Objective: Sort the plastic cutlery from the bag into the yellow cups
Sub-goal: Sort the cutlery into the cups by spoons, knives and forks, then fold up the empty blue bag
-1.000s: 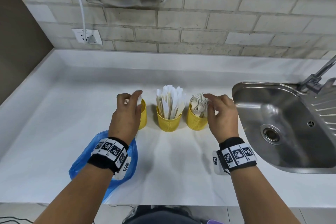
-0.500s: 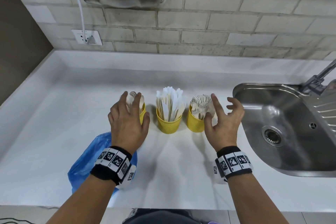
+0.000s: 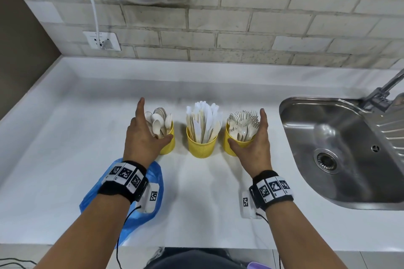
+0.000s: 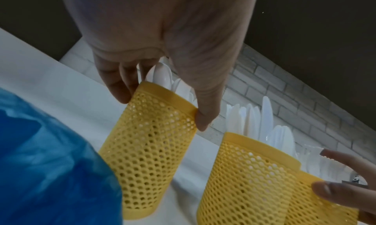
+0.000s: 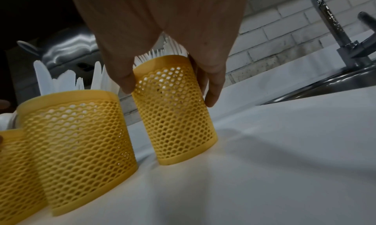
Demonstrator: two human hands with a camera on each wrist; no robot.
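Three yellow mesh cups stand in a row on the white counter. The left cup (image 3: 168,146) (image 4: 150,148) holds spoons (image 3: 158,121), the middle cup (image 3: 202,148) (image 5: 77,140) knives (image 3: 203,120), the right cup (image 3: 229,148) (image 5: 175,115) forks (image 3: 242,124). My left hand (image 3: 140,135) holds the left cup near its rim, thumb on the near side, fingers on the far left side. In the same way my right hand (image 3: 260,137) holds the right cup, thumb at the front and fingers on its right side. A crumpled blue bag (image 3: 140,223) (image 4: 50,164) lies under my left wrist.
A steel sink (image 3: 341,137) with a faucet (image 3: 384,91) is set into the counter just right of the cups. A wall outlet (image 3: 102,40) with a white cable sits at the back left. A tiled wall runs behind, and the counter's front edge is near my forearms.
Both hands came off the cutlery tops, spread their fingers, then dropped onto the sides of the outer cups. The cups and the bag stayed where they were.
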